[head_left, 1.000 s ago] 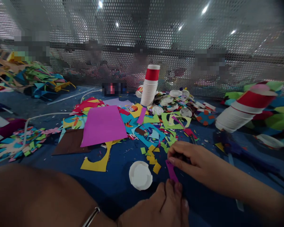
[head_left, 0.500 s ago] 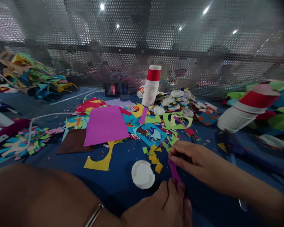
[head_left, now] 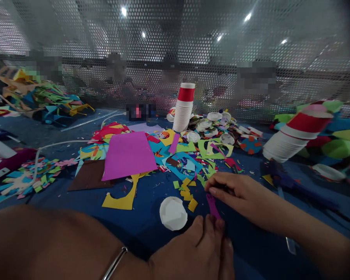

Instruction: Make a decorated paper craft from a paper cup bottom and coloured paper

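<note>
A narrow purple paper strip point(head_left: 213, 206) lies between my two hands on the blue table. My left hand point(head_left: 200, 252), with a metal bangle point(head_left: 114, 263) on its wrist, pinches the near end of the strip with closed fingers. Reaching in from the right, my right hand point(head_left: 236, 192) has its fingers curled around something dark that I cannot make out, at the strip's far end. A white paper cup base point(head_left: 173, 213) lies just left of the strip, beside small yellow paper bits point(head_left: 189, 197).
Coloured paper scraps and a large magenta sheet point(head_left: 127, 154) cover the table's middle. An upright stack of red-and-white cups point(head_left: 183, 107) stands behind, a tilted stack point(head_left: 297, 132) at right. A perforated screen point(head_left: 175, 58) closes the back; blurred people sit beyond it.
The hands and the strip have barely moved; the view has shifted slightly.
</note>
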### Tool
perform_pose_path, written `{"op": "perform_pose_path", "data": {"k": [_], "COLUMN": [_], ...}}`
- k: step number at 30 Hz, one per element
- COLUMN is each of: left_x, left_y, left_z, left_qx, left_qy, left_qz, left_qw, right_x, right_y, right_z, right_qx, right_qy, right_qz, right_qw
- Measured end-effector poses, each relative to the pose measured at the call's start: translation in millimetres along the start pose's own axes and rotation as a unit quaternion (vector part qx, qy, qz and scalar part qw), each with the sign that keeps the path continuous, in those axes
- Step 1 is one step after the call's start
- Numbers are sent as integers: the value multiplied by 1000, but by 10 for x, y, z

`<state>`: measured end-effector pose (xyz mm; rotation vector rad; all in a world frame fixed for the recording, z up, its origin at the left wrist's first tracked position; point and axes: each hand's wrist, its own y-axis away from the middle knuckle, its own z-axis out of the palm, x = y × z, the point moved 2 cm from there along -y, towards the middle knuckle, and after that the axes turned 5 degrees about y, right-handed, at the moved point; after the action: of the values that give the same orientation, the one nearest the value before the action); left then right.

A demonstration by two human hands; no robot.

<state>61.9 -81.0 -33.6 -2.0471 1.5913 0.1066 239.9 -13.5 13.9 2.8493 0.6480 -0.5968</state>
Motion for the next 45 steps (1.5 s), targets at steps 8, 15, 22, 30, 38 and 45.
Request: {"op": "perform_pose_path", "data": {"k": [8, 15, 22, 30, 38, 45], "left_x": [-12, 7, -27, -39, -530, -900], "left_y": [-1, -30, -55, -44, -104, -197], "left_z": [-6, 16, -6, 23, -295, -45], "left_qx": [4, -2, 9, 25, 34, 56], "left_qy": [16, 23, 40, 75, 397, 600], "left_qz": [-4, -11, -20, -33, -137, -337], "left_qw": [1000, 1000, 999, 996, 907, 723], "right_x": [-49, -32, 21, 94, 136, -4], "right_y": [15, -19, -25, 18, 29, 51], "right_z": [-8, 22, 7, -55, -98, -130], "right_qx": [13, 2, -27, -13, 26, 77], "right_qy": [33, 48, 9, -163, -209, -255], "right_qz": [-9, -12, 13, 15, 5, 2], "right_qw": [999, 999, 1000, 986, 978, 964]}}
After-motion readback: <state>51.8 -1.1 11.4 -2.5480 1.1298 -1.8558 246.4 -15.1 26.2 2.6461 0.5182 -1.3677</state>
